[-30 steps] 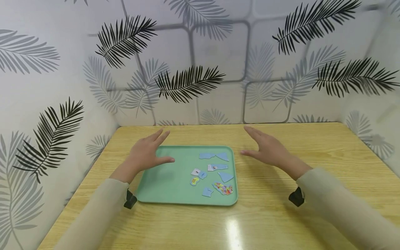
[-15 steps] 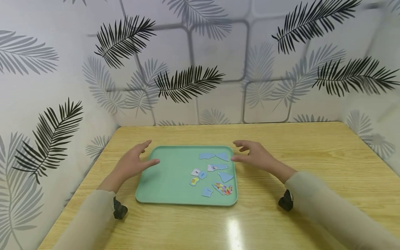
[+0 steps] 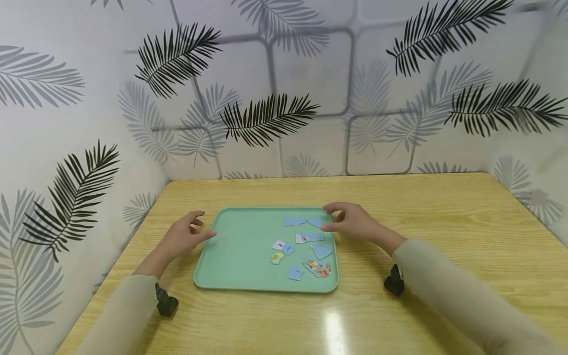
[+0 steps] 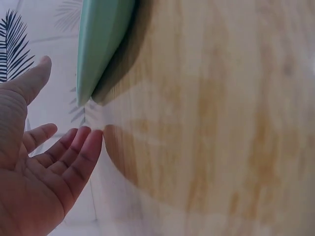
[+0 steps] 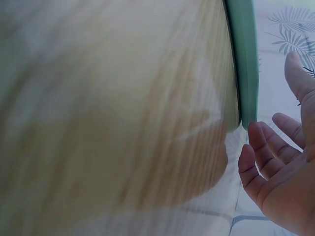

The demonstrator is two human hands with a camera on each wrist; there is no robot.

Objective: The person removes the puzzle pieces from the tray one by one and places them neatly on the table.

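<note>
A green tray (image 3: 239,261) lies on the wooden table with several flat, puzzle-like pieces on its right half. Among them are a multicoloured piece (image 3: 317,268), a yellow one (image 3: 277,258) and a pale blue triangle (image 3: 320,252). By the tray's left rim is my left hand (image 3: 181,237), its thumb apart from loosely bent fingers and nothing in its grasp. My right hand (image 3: 355,220) is at the right rim near the far corner, thumb and fingers apart, covering part of a blue piece (image 3: 315,221). Whether either hand touches the rim cannot be told.
The wooden table (image 3: 426,212) extends to both sides of the tray and in front of it. Behind and at the left stand white walls (image 3: 310,148) with a leaf pattern. Dark wrist devices (image 3: 166,301) hang under both sleeves.
Both hands have come down toward the tray: the left moved left and nearer to me, to the left rim, and the right moved left to the right rim. The pieces have stayed in place.
</note>
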